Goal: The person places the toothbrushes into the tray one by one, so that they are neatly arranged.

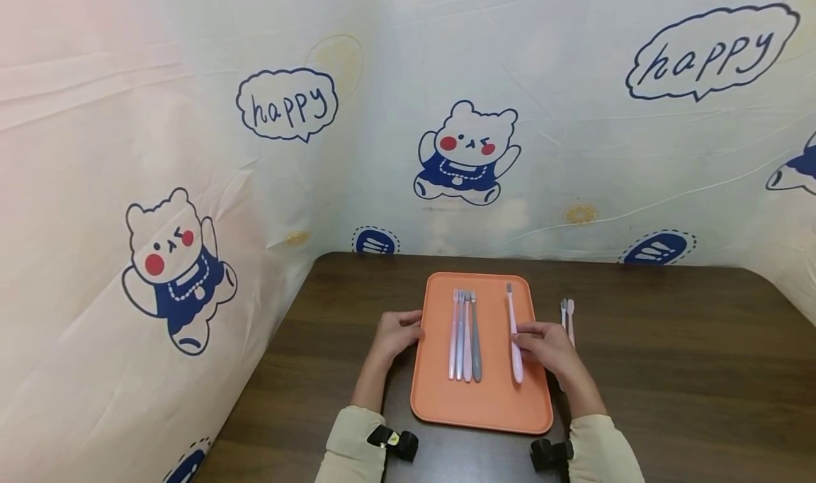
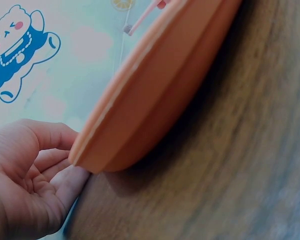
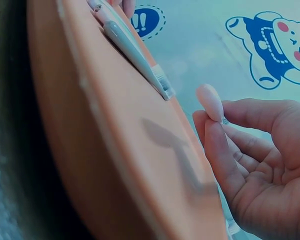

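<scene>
My right hand (image 1: 547,345) pinches a pink toothbrush (image 1: 515,348) between thumb and fingers, over the right part of an orange tray (image 1: 500,405). In the right wrist view, the brush's rounded handle end (image 3: 210,101) stands off the tray, and its shadow falls on the tray floor. My left hand (image 1: 397,336) holds the tray's left edge; the left wrist view shows the thumb and fingers (image 2: 60,136) at the rim. Side by side on the tray lie several toothbrushes: a pink one (image 1: 454,338), a lavender one (image 1: 460,338), another pink one (image 1: 467,348) and a grey one (image 1: 476,348).
Beyond the tray's right side, two more toothbrushes, one grey (image 1: 564,311) and one pink (image 1: 570,320), lie on the dark wooden table (image 1: 688,370), partly hidden by my right hand. A patterned curtain (image 1: 382,171) hangs along the table's far and left edges.
</scene>
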